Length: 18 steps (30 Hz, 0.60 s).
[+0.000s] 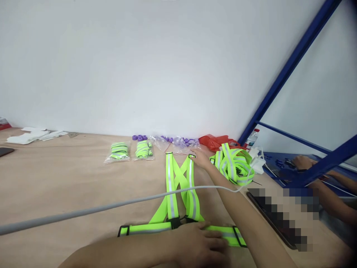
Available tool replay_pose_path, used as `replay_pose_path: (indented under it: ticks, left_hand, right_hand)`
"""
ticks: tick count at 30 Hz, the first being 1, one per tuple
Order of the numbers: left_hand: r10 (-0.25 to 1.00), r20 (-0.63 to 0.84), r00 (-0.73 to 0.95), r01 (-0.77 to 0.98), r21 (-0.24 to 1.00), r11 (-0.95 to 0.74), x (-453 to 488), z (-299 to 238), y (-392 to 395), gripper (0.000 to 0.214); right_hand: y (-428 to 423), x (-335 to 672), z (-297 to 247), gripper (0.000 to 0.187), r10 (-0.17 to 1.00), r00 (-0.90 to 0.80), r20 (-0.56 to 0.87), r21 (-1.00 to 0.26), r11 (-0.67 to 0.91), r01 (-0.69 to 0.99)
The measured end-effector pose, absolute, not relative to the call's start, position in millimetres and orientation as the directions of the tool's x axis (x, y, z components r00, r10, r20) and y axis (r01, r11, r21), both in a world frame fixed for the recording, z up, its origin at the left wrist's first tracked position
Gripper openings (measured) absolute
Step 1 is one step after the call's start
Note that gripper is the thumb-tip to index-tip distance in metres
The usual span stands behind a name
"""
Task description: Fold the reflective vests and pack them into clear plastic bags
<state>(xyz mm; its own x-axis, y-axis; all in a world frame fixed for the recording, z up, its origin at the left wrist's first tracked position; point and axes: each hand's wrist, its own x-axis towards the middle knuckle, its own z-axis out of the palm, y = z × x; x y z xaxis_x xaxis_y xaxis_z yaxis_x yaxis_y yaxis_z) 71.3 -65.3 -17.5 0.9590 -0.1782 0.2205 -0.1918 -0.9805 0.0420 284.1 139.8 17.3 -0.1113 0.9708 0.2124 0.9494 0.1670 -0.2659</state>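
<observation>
A neon-green reflective vest [172, 186] of straps with silver stripes lies spread on the table. Its shoulder straps cross behind, and black slide buckles sit on the straps. My left hand [202, 243] rests flat over the waist belt, fingers spread, just below the black clip at the centre. At the far end of the right shoulder strap, my right hand [201, 159] has its thumb and fingers around the edge by the top buckle [192, 156]. To the right of that hand lies a heap of similar reflective straps [232, 163].
Two bagged strap sets [119, 150], purple rolls [139, 137] and a red plastic bag [213, 142] lie toward the wall. A grey cable [111, 205] crosses above the vest. A phone [270, 219] lies right. Behind the blue frame [290, 63] a co-worker's hand [302, 162] shows.
</observation>
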Motion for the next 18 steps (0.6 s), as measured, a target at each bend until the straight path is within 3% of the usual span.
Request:
replay_pose_path:
  ticks: [6, 11, 18]
  left_hand:
    - [-0.156, 0.264, 0.952, -0.162, 0.002, -0.987, 71.2, -20.5, -66.4, 0.044]
    - [-0.17, 0.225, 0.959, -0.2, 0.115, -0.973, 70.2, -16.4, -66.8, 0.057]
    - [-0.18, 0.191, 0.965, -0.225, 0.247, -0.943, 68.9, -12.9, -66.4, 0.069]
  right_hand:
    - [155.1, 281.6, 25.5, 0.035, 0.964, -0.261, 0.044, -0.193, 0.265, 0.945]
    - [157.2, 282.5, 25.9, 0.035, 0.97, -0.243, -0.012, -0.143, 0.238, 0.961]
    - [169.3, 288.8, 36.6, 0.035, 0.983, -0.178, 0.03, -0.09, 0.181, 0.979]
